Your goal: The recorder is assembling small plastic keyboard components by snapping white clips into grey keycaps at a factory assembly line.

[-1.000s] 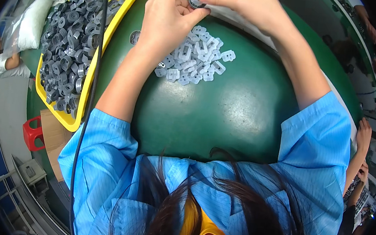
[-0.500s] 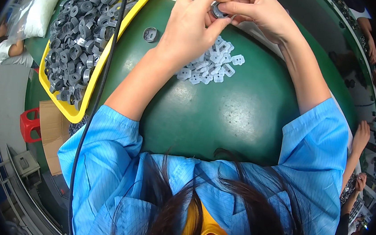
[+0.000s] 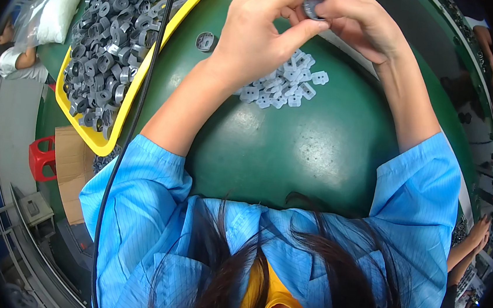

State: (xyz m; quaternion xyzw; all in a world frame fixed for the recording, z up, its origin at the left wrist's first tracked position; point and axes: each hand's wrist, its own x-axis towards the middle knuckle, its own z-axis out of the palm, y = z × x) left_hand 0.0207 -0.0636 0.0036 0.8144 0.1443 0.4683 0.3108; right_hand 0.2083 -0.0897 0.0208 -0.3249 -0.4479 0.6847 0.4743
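Note:
A small dark grey plastic ring (image 3: 312,8) is held between both hands at the far edge of the green table (image 3: 258,155). My left hand (image 3: 263,29) pinches it from the left with thumb and fingers. From the right, the fingers of my right hand (image 3: 363,20) are closed on the same part, hiding much of it. Below the hands lies a pile of small translucent white plastic pieces (image 3: 288,84), partly covered by my left hand. One grey plastic ring-shaped part (image 3: 206,42) rests alone on the table, left of my left wrist.
A yellow tray (image 3: 121,128) heaped with grey ring parts (image 3: 107,42) stands at the left. A black cable (image 3: 140,95) runs across it. Further left are a white bag (image 3: 59,11), a cardboard box (image 3: 71,168) and a red stool (image 3: 42,158). Other people work at both sides.
Both hands have shifted slightly right with the grey ring, which has turned between the fingers. At the right, another person's arm has moved lower.

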